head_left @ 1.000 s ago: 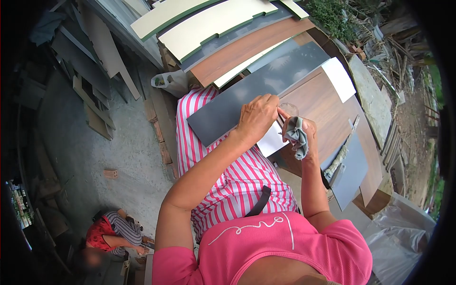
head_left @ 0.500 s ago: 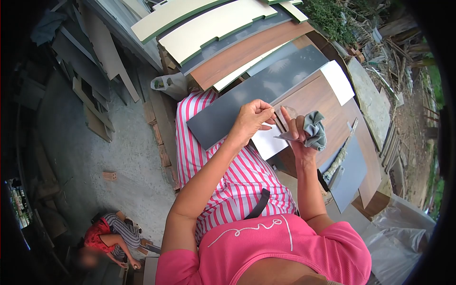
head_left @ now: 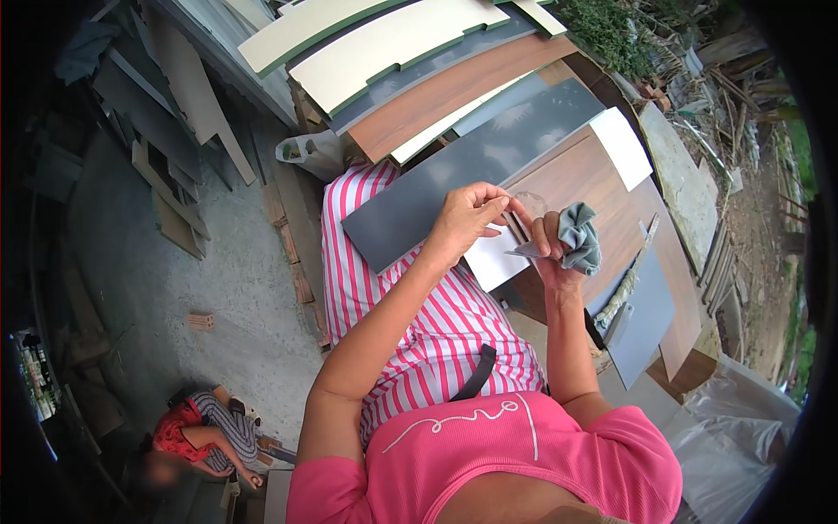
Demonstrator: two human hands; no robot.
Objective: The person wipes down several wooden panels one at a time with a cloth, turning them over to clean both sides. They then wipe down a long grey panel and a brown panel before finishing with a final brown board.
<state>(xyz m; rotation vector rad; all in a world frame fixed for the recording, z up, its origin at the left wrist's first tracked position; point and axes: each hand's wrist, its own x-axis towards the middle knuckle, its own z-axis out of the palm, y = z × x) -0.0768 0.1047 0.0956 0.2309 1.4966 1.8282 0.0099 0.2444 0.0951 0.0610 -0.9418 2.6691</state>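
My right hand [head_left: 561, 240] holds a crumpled grey-green cloth [head_left: 578, 237] together with a small flat blade-like piece [head_left: 527, 250]. Its index finger reaches toward the other hand. The fingertips of my left hand [head_left: 470, 222] are pinched and meet that finger; anything between them is too small to name. Both hands are above a white sheet [head_left: 498, 259] at the edge of a brown wood-grain board [head_left: 572, 188]. A long dark grey board [head_left: 471, 175] slants across behind my left hand, its near end over the striped trousers.
Cream boards [head_left: 384, 65] and a brown strip [head_left: 454, 100] are stacked beyond. A white bag [head_left: 319, 155] stands left of them. Boards lean at the upper left. Another person [head_left: 205, 437] sits low at the lower left. A wrapped stick [head_left: 627, 284] lies at right.
The index finger of my right hand has come down to touch the fingertips of my left hand. At the lower left, the other person's arm has shifted slightly.
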